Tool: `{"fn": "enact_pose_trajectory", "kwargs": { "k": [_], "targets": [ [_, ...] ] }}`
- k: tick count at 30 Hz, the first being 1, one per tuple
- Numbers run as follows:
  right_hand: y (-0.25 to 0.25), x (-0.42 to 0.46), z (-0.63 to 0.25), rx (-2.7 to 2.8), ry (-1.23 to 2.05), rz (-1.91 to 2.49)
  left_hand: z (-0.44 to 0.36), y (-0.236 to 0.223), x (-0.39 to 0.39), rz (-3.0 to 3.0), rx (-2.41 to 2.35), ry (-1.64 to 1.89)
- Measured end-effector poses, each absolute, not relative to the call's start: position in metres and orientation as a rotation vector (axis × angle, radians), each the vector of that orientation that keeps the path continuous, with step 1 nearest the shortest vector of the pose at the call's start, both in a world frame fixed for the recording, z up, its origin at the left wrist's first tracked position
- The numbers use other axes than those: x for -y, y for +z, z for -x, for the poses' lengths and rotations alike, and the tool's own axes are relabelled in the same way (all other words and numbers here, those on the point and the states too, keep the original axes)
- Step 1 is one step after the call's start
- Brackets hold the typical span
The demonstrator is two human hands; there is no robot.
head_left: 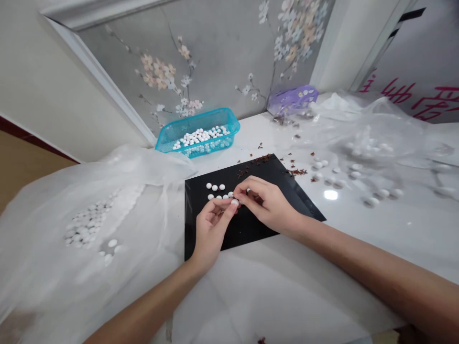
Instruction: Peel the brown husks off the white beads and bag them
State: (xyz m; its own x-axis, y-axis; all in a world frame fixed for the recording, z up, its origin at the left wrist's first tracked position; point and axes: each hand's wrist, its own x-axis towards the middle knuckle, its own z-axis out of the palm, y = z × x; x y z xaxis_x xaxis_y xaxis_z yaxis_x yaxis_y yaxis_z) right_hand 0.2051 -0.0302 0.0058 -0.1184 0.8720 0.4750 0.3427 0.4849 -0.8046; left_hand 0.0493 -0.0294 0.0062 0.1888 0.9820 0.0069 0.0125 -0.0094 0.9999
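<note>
Over a black mat, my two hands meet at a small white rounded piece. My left hand pinches this piece between thumb and fingertips. Close against it, my right hand has its thumb and forefinger pressed together; whatever they hold is too small to make out. Just beyond my fingers lie several more white pieces in short rows on the mat. Small reddish-brown star-shaped bits are scattered along the mat's far edge.
A turquoise basket of white pieces stands at the back. Clear plastic bags with white pieces lie left and right. A purple packet rests near the wall. Loose white pieces and brown bits dot the white table.
</note>
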Motion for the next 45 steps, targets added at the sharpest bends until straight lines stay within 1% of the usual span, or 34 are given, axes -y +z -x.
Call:
{"fn": "enact_pose_trajectory", "kwargs": {
  "k": [14, 20, 32, 40, 45],
  "targets": [
    [0.007, 0.032, -0.208, 1.782, 0.65, 1.001, -0.05, 0.006, 0.03, -1.308, -1.081, 1.113],
    [0.002, 0.029, -0.209, 1.836, 0.575, 1.007, -0.049, 0.004, 0.028, -1.287, -1.084, 1.145],
    [-0.005, 0.029, -0.203, 1.797, 0.576, 1.045, -0.05, 0.004, 0.029, -1.272, -1.084, 1.145],
    [-0.01, 0.033, -0.197, 1.759, 0.456, 1.031, -0.048, 0.005, 0.03, -1.311, -1.072, 1.141],
    [-0.006, 0.031, -0.202, 1.888, 0.3, 1.048, -0.049, 0.006, 0.029, -1.324, -1.074, 1.148]
  ]
}}
